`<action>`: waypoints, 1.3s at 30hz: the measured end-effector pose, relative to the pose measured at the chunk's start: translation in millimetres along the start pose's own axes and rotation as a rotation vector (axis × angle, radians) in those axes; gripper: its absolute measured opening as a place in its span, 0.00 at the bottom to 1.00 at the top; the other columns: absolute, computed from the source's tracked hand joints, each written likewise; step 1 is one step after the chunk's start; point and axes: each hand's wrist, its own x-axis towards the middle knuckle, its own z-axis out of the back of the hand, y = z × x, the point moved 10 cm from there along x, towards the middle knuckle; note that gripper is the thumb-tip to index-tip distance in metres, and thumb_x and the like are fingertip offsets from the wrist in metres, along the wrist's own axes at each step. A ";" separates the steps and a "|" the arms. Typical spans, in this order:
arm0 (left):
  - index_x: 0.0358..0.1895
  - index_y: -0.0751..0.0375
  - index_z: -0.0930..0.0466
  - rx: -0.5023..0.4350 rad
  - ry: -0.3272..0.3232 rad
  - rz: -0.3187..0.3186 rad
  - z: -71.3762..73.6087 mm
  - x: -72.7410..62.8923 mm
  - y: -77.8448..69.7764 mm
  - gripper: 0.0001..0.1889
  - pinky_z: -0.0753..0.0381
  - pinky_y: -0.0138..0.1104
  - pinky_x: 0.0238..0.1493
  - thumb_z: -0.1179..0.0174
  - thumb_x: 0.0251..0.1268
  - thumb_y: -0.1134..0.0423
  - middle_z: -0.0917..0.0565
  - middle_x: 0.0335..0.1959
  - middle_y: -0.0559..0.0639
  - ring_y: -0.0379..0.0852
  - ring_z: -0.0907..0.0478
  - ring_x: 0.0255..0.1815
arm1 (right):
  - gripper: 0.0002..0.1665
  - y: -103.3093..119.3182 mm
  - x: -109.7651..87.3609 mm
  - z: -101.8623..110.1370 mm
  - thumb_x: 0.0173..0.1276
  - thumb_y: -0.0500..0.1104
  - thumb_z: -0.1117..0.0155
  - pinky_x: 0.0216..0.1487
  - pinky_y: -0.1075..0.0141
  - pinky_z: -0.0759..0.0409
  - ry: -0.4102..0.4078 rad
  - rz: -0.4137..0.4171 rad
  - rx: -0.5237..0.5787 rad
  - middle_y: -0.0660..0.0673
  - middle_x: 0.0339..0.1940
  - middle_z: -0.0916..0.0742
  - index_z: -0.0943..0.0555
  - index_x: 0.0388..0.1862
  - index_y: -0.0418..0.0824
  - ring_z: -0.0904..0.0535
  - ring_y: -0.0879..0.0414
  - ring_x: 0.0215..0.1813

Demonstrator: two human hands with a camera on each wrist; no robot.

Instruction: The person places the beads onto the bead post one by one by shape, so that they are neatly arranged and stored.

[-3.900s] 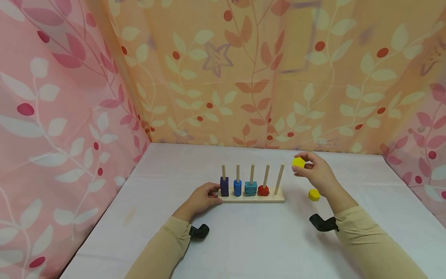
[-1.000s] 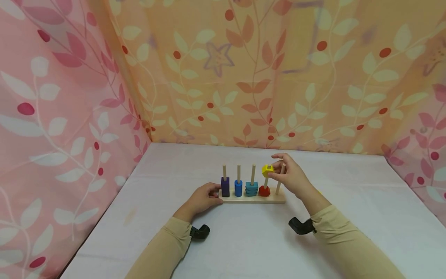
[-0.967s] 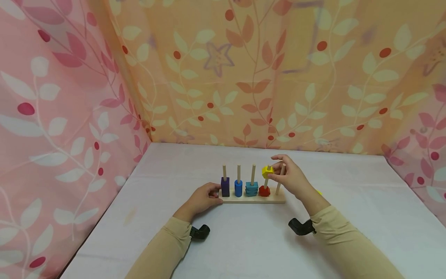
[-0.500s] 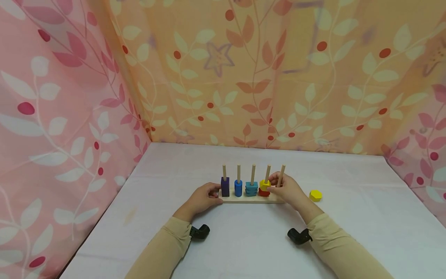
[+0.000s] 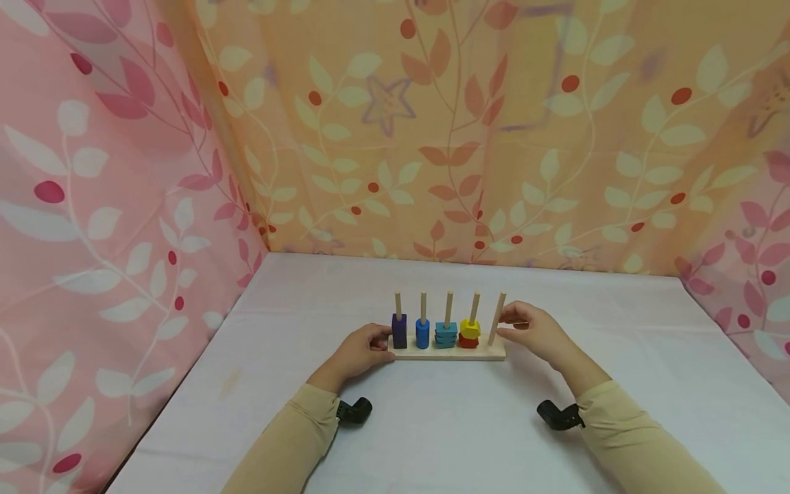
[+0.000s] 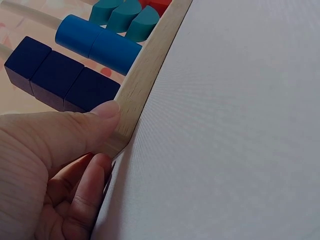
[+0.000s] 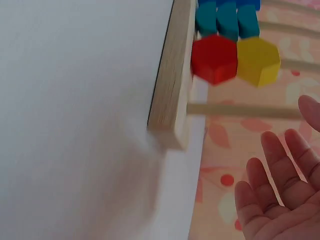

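A wooden peg stacker [image 5: 444,354] stands on the white-covered table. My left hand [image 5: 360,351] grips the left end of its base, thumb [image 6: 102,117] on the edge beside the dark purple blocks [image 5: 399,331]. Toward the right come blue cylinders [image 5: 422,333], teal blocks [image 5: 446,334] and a red hexagonal block [image 5: 468,341] with a yellow hexagonal block [image 5: 470,328] seated on it. The rightmost peg [image 5: 497,319] is bare. Just right of that peg is my right hand [image 5: 537,333], fingers spread and holding nothing. The loose yellow block seen earlier is hidden behind this hand.
The white cloth [image 5: 444,425] covers the table in front of the stacker. Floral curtains [image 5: 469,137] hang behind and at both sides. A black wrist camera [image 5: 354,412] juts from the left sleeve, another black camera [image 5: 558,415] from the right.
My right hand has slid the yellow hexagonal block down the fourth peg onto the red one, let go and moved right. My left hand has stayed on the base.
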 end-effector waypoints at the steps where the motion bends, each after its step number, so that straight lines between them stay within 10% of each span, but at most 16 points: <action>1: 0.54 0.57 0.25 0.001 0.000 0.001 -0.2 0.0 0.4 0.25 0.28 0.35 0.40 0.32 0.50 0.60 0.23 0.38 0.45 0.39 0.27 0.37 | 0.18 -2.0 -2.1 4.1 0.61 0.44 0.36 0.56 0.48 0.33 -0.007 0.006 -0.021 0.38 0.47 0.19 0.24 0.46 0.36 0.27 0.42 0.54; 10: 0.54 0.57 0.25 0.003 0.002 0.010 -0.8 -0.5 1.7 0.26 0.29 0.36 0.41 0.31 0.49 0.59 0.23 0.38 0.45 0.40 0.28 0.37 | 0.15 -29.3 -21.0 35.5 0.63 0.40 0.39 0.54 0.47 0.32 -0.062 0.048 -0.231 0.36 0.48 0.19 0.24 0.47 0.34 0.28 0.38 0.54; 19: 0.55 0.57 0.25 0.004 0.001 0.005 -0.7 -0.5 1.4 0.26 0.28 0.35 0.41 0.31 0.50 0.59 0.23 0.38 0.45 0.40 0.27 0.37 | 0.25 -75.4 -34.7 41.6 0.58 0.41 0.35 0.53 0.43 0.34 0.024 -0.118 -0.252 0.32 0.52 0.23 0.26 0.53 0.32 0.29 0.38 0.52; 39: 0.54 0.58 0.25 -0.003 -0.002 0.005 -0.6 0.0 1.2 0.25 0.28 0.35 0.41 0.31 0.49 0.59 0.23 0.37 0.45 0.40 0.28 0.37 | 0.20 -84.3 -40.9 44.6 0.50 0.38 0.28 0.35 0.62 0.29 0.048 -0.162 -0.275 0.39 0.41 0.22 0.26 0.40 0.38 0.28 0.49 0.38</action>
